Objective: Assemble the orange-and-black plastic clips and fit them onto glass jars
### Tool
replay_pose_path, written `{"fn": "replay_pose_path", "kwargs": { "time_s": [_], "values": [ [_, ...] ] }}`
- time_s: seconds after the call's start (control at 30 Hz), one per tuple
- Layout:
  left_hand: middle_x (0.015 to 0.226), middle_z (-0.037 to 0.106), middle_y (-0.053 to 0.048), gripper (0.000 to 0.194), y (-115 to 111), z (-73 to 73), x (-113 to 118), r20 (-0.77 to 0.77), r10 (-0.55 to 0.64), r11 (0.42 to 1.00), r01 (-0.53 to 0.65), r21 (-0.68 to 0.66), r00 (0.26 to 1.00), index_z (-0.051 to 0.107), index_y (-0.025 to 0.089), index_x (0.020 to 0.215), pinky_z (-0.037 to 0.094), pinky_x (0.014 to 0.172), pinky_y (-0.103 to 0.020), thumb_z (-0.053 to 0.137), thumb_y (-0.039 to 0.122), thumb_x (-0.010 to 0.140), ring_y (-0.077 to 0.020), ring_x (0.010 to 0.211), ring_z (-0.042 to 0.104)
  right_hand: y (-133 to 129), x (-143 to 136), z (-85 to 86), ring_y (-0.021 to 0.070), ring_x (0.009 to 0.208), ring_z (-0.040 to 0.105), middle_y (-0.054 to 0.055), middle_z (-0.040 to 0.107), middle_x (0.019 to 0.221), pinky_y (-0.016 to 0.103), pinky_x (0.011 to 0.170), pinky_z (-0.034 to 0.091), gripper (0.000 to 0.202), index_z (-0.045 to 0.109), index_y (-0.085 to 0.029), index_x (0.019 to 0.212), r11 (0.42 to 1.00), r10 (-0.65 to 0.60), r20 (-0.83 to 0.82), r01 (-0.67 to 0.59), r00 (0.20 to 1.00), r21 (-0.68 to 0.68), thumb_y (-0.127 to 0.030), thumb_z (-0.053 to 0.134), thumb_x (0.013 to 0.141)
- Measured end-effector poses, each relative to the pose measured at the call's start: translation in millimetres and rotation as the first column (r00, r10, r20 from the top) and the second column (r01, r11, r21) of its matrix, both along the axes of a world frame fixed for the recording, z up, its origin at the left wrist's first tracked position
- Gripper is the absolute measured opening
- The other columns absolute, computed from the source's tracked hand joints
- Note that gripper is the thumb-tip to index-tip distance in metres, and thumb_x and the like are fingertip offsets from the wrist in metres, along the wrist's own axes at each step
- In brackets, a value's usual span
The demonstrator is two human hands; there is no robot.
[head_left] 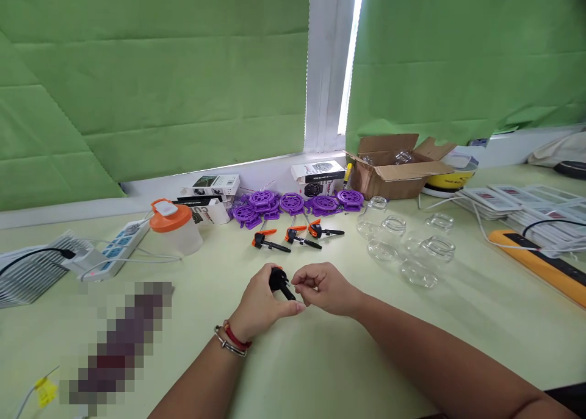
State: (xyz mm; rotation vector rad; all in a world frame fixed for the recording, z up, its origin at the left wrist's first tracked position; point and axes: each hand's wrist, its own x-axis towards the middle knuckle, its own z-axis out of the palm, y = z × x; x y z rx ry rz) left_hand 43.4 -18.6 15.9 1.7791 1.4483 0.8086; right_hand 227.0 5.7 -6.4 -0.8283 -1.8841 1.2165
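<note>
My left hand [260, 303] is closed round a black part [280, 281] with a short handle and a bit of orange at its top. Close beside it, my right hand [323, 288] has thumb and fingers pinched together at a small pale metal piece, too small to name. Beyond my hands lie three black-and-orange parts with handles [302, 239], each with a thin metal rod. Behind those, several purple spoked plastic discs [292, 204] are piled. On the right, several clear plastic jars [428, 251] stand together.
Printed boxes [319, 172] and an open carton [389, 169] line the back. Left are an orange-lidded bottle [178, 227], a power strip [116, 251] and a blurred dark object [123, 340]. An orange-and-black bar [540, 266] and stacked panels [503, 202] lie right.
</note>
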Motion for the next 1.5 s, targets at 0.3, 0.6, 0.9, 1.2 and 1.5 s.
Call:
{"fn": "replay_pose_path", "kwargs": {
  "time_s": [0.3, 0.6, 0.9, 1.2, 1.5],
  "values": [
    [0.087, 0.058, -0.003, 0.062, 0.5, -2.6, -2.7, 0.009, -0.042, 0.998, 0.042, -0.038, 0.999, 0.053, 0.016, 0.099, 0.043, 0.065, -0.029, 0.079, 0.047, 0.052, -0.0168, 0.075, 0.051, 1.7, 4.9, 7.3, 0.0109, 0.058, 0.065, 0.000, 0.063, 0.070, 0.022, 0.058, 0.051, 0.013, 0.066, -0.015, 0.084, 0.997, 0.053, 0.040, -0.055, 0.998, 0.060, -0.016, 0.054, 0.079],
    [0.082, 0.052, 0.000, 0.057, -0.8, 3.9, -0.1, 0.064, -0.110, 0.988, 0.116, -0.101, 0.992, 0.050, 0.017, 0.097, 0.040, 0.062, -0.027, 0.077, 0.043, 0.054, -0.0138, 0.071, 0.045, 7.4, 10.7, 11.5, 0.0100, 0.063, 0.062, 0.002, 0.065, 0.076, 0.023, 0.066, 0.050, 0.016, 0.062, -0.017, 0.086, 0.882, 0.068, 0.225, -0.164, 0.972, 0.441, -0.017, 0.047, 0.088],
    [0.085, 0.055, -0.002, 0.056, -0.8, 3.2, -0.9, 0.089, -0.191, 0.970, 0.202, -0.137, 0.978, 0.051, 0.017, 0.095, 0.041, 0.065, -0.028, 0.077, 0.045, 0.054, -0.0157, 0.075, 0.048, 13.5, 6.8, 5.7, 0.0119, 0.073, 0.061, 0.004, 0.067, 0.084, 0.023, 0.067, 0.048, 0.019, 0.062, -0.019, 0.083, 0.699, 0.048, 0.232, -0.199, 0.972, 0.687, -0.022, 0.046, 0.091],
    [0.086, 0.055, -0.001, 0.055, -1.6, 5.9, 0.9, 0.139, -0.229, 0.952, 0.252, -0.176, 0.964, 0.051, 0.017, 0.096, 0.041, 0.065, -0.027, 0.078, 0.041, 0.055, -0.0154, 0.074, 0.048, 14.1, 7.1, 5.4, 0.0108, 0.069, 0.062, 0.003, 0.069, 0.084, 0.023, 0.061, 0.044, 0.019, 0.063, -0.019, 0.082, 0.606, -0.024, 0.316, -0.237, 0.949, 0.759, -0.023, 0.047, 0.092],
    [0.085, 0.055, 0.000, 0.054, -1.4, 4.6, 0.1, 0.157, -0.237, 0.944, 0.266, -0.196, 0.959, 0.050, 0.017, 0.097, 0.041, 0.064, -0.027, 0.078, 0.039, 0.055, -0.0149, 0.074, 0.049, 13.5, 8.8, 4.8, 0.0107, 0.071, 0.061, 0.003, 0.069, 0.086, 0.024, 0.061, 0.042, 0.019, 0.062, -0.018, 0.083, 0.511, -0.086, 0.375, -0.283, 0.923, 0.812, -0.021, 0.046, 0.092]
  ]
}}
